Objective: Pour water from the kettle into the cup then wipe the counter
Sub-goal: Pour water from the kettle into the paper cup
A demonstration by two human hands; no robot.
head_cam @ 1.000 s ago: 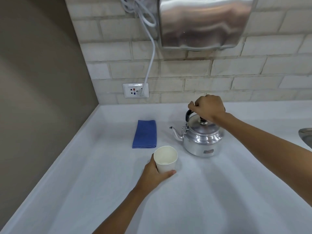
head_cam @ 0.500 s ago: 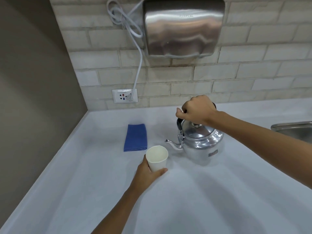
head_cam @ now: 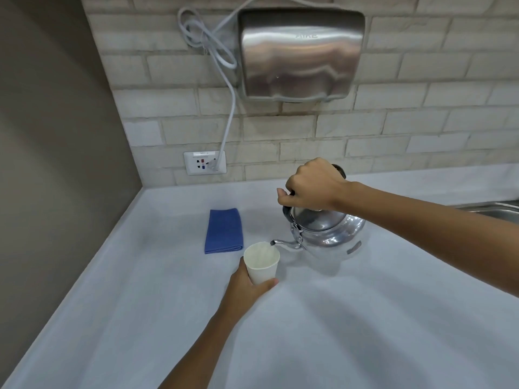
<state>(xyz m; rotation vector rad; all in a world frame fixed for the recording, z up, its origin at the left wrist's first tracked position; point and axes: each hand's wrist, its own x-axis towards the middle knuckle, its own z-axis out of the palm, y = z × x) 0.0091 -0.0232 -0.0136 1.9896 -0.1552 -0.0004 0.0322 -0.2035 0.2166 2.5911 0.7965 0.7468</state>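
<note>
The shiny round metal kettle (head_cam: 328, 234) was tilted above the pale grey counter (head_cam: 337, 318), its spout over the white paper cup (head_cam: 262, 263). The right hand (head_cam: 311, 185) gripped its black handle; the left hand (head_cam: 247, 284) clasped the cup. A folded blue cloth (head_cam: 223, 230) lay just beside, with nothing blocking it.

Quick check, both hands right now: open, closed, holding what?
Left hand: closed around the white paper cup.
Right hand: closed on the handle of the metal kettle, tilted spout-first over the cup.
</note>
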